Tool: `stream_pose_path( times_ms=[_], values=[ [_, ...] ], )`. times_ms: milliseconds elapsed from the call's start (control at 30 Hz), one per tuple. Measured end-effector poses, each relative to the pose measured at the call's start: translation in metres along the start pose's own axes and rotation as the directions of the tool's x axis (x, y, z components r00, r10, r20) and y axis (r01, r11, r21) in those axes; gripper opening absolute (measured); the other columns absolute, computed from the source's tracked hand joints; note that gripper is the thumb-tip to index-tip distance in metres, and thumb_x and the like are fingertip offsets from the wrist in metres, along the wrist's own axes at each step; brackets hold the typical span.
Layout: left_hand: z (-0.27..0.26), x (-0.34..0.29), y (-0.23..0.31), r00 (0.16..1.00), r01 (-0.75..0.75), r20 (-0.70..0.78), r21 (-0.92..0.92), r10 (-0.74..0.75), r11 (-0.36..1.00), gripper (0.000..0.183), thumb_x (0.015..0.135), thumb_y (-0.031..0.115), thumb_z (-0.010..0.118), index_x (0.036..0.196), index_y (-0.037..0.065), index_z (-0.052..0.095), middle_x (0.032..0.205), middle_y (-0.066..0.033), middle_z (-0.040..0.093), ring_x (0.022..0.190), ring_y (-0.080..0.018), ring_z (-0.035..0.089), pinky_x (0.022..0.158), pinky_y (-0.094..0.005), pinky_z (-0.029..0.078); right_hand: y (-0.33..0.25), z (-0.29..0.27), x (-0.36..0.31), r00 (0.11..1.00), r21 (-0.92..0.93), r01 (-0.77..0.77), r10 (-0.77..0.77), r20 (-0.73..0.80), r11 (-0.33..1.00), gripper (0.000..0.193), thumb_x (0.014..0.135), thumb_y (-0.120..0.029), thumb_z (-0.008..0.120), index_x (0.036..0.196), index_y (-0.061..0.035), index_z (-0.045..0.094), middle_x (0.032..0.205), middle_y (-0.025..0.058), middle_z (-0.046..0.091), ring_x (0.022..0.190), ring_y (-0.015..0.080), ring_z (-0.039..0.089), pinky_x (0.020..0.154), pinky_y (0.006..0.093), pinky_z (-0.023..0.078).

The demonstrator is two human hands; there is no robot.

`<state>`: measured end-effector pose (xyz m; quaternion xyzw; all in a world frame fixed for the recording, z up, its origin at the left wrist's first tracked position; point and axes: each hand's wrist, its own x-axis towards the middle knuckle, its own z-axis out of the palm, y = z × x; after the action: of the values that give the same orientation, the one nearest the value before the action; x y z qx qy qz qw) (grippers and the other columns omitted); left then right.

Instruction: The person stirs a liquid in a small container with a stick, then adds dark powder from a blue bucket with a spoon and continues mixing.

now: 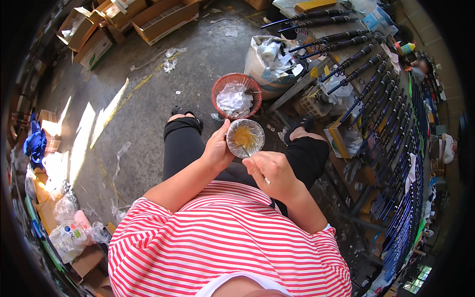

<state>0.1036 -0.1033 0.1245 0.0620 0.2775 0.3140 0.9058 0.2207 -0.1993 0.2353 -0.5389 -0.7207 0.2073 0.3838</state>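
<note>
L hand (219,147) holds the bowl (261,130) by its side, thumb up by the rim, some fingers hidden below, prob. to steady it vs. the stick (246,151); R hand (272,173) is closed narrow round that stick, its tip down in the yellow paste (243,136), prob. for control; film (234,147) lines the bowl, presumably for cleanliness; bowl's against L fingers, just beyond R fingers; red basket (214,97) is just past L thumb.

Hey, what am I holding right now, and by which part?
Your left grip holds a round, whitish, plastic-lined bowl by its left side; your right grip holds a thin stick-like tool, material unclear, by its upper part.
</note>
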Motion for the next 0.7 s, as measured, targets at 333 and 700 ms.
stream_pose_path(
  times_ms=[333,700],
  values=[
    [-0.001,-0.003,0.003,0.991,0.104,0.103,-0.150,-0.089,0.983,0.036,0.098,0.030,0.037,0.115,0.002,0.053,0.114,-0.0104,0.060,0.107,-0.0231,0.056,0.097,-0.0406,0.042,0.003,-0.003,0.001,0.993,-0.076,-0.026,0.017,-0.121,0.997,0.024,0.088,-0.012,0.057,0.067,-0.0006,0.054,0.059,0.0134,0.055,0.054,0.0320,0.056,0.049,0.0365,0.043],
    [-0.003,-0.006,0.006,0.903,0.250,0.403,-0.220,-0.146,0.943,0.038,0.098,0.032,0.037,0.121,0.005,0.051,0.122,-0.0095,0.056,0.117,-0.0236,0.050,0.103,-0.0418,0.034,0.001,-0.015,-0.004,0.978,0.014,-0.126,0.127,-0.168,0.992,0.025,0.089,-0.011,0.057,0.067,0.0019,0.055,0.059,0.0122,0.056,0.052,0.0283,0.058,0.048,0.0338,0.043]
  ],
)
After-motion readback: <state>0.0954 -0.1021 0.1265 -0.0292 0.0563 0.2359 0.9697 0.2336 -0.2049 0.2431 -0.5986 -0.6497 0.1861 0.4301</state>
